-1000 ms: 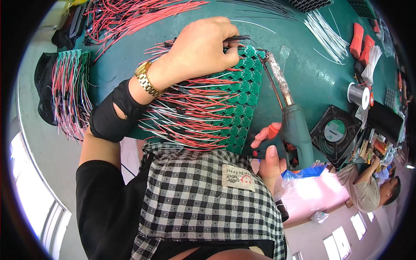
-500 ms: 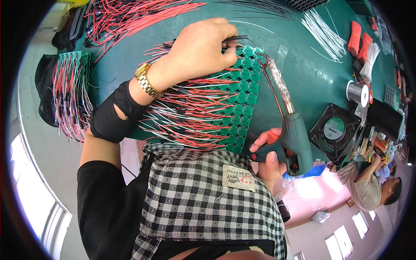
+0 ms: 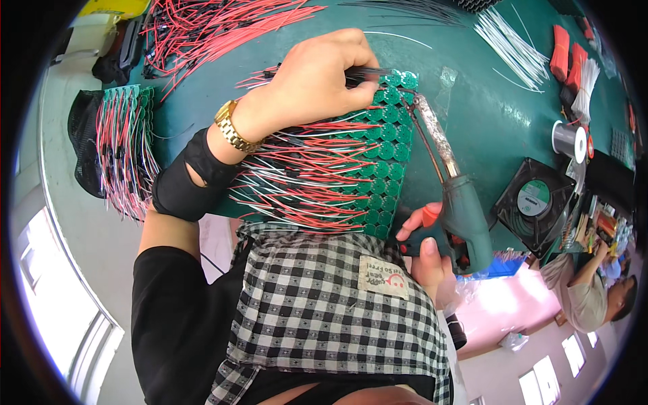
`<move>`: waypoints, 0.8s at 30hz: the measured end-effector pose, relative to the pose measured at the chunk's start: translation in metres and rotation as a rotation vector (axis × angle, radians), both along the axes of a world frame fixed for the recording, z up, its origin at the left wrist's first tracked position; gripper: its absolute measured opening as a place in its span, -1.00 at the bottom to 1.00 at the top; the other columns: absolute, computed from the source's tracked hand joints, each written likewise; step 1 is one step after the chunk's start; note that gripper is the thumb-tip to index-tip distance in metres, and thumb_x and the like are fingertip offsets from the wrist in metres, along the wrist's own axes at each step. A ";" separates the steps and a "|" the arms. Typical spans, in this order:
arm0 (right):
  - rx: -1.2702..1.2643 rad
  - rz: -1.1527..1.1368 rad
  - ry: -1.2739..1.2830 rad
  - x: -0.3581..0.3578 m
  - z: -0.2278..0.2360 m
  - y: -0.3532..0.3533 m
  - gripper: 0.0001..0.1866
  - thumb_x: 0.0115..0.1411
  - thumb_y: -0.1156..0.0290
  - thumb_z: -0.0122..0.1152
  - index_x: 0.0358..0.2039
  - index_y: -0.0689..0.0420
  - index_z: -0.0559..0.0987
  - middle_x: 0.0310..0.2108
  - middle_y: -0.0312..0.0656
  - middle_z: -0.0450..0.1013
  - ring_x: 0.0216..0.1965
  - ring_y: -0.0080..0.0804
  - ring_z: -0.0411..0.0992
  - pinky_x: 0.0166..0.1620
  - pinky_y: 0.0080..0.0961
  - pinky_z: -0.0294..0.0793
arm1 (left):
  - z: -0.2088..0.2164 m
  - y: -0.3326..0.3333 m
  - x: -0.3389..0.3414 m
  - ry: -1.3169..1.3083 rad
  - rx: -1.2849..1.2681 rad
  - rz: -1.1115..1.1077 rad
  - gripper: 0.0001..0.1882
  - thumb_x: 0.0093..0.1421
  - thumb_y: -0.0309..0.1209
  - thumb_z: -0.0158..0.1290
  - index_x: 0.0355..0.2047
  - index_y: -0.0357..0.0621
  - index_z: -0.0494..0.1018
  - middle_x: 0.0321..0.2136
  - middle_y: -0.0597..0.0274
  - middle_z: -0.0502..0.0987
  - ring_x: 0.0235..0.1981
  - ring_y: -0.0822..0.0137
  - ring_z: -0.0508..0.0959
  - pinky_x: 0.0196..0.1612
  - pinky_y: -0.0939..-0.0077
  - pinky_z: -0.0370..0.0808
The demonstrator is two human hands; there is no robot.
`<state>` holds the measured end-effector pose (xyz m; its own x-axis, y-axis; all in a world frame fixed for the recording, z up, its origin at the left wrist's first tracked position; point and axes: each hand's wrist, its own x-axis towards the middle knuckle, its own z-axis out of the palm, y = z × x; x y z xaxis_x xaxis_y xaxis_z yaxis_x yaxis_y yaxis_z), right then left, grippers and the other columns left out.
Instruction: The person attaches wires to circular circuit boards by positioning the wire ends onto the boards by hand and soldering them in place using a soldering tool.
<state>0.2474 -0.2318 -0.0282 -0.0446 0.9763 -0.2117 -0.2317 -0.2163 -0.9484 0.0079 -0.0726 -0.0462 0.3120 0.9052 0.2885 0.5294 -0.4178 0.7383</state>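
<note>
My left hand (image 3: 325, 75) is closed in a pinch on several thin black wires (image 3: 368, 70), whose ends reach the far edge of a panel of round green circuit boards (image 3: 382, 169). Red and white wires (image 3: 304, 179) fan out leftward from the panel's rows. My right hand (image 3: 430, 260) grips the handle of a dark green soldering gun (image 3: 466, 219), its thumb and a finger showing around the grip. The gun's long, scorched metal barrel points away from me. Its thin tip is by the panel's far right corner, close to the black wires; contact cannot be made out.
A second wired board panel (image 3: 129, 135) lies at the left. Red wires (image 3: 202, 34) are heaped far left, white wires (image 3: 511, 50) far right. A solder spool (image 3: 569, 142) and black fan (image 3: 534, 197) stand right. Another person (image 3: 588, 290) sits beyond.
The black wires in my left hand have come down onto the panel's far edge. The soldering tip has shifted slightly nearer to me along the panel edge. The whole view has shifted a little.
</note>
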 end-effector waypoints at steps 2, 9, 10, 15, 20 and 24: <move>-0.027 0.039 -0.027 -0.004 0.004 0.006 -0.50 0.08 0.26 0.20 -0.03 0.25 0.32 -0.40 -0.04 0.39 -0.47 -0.39 0.37 -0.38 -0.49 0.42 | -0.001 -0.003 -0.005 0.053 -0.018 -0.038 -0.89 -0.05 -0.52 0.13 -0.49 -0.26 0.45 -0.51 0.23 0.41 -0.56 0.38 0.44 -0.49 0.55 0.41; -0.023 0.033 -0.082 -0.004 0.005 0.003 -0.57 0.09 0.28 0.18 -0.09 0.24 0.37 -0.39 -0.05 0.41 -0.48 -0.40 0.37 -0.39 -0.48 0.42 | 0.007 0.002 0.000 0.084 0.017 -0.046 -0.89 -0.06 -0.51 0.14 -0.50 -0.26 0.45 -0.53 0.21 0.39 -0.57 0.35 0.43 -0.49 0.55 0.41; -0.029 0.040 -0.087 -0.004 0.005 0.003 -0.58 0.09 0.28 0.18 -0.10 0.24 0.37 -0.40 -0.05 0.41 -0.49 -0.40 0.37 -0.39 -0.49 0.42 | 0.007 0.002 0.000 0.085 0.018 -0.052 -0.89 -0.06 -0.52 0.14 -0.50 -0.27 0.44 -0.53 0.21 0.39 -0.58 0.34 0.43 -0.48 0.55 0.41; -0.033 0.041 -0.097 -0.003 0.007 0.004 -0.58 0.09 0.27 0.18 -0.10 0.24 0.37 -0.40 -0.05 0.41 -0.50 -0.41 0.37 -0.40 -0.49 0.42 | 0.008 0.004 -0.002 0.078 0.028 -0.097 -0.89 -0.06 -0.52 0.13 -0.51 -0.28 0.43 -0.53 0.20 0.38 -0.58 0.33 0.42 -0.47 0.55 0.41; -0.064 0.070 -0.118 -0.001 0.007 0.004 -0.57 0.08 0.27 0.18 -0.09 0.23 0.37 -0.40 -0.04 0.41 -0.50 -0.41 0.37 -0.40 -0.49 0.42 | 0.008 0.005 -0.001 0.095 0.045 -0.102 -0.88 -0.07 -0.53 0.11 -0.51 -0.31 0.42 -0.53 0.19 0.38 -0.58 0.30 0.43 -0.46 0.51 0.40; -0.070 0.079 -0.127 -0.001 0.009 0.004 -0.59 0.08 0.27 0.17 -0.12 0.23 0.37 -0.38 -0.04 0.40 -0.49 -0.40 0.38 -0.38 -0.50 0.43 | 0.009 0.004 0.002 0.100 0.046 -0.088 -0.88 -0.09 -0.54 0.11 -0.51 -0.32 0.43 -0.53 0.18 0.38 -0.58 0.29 0.44 -0.47 0.50 0.40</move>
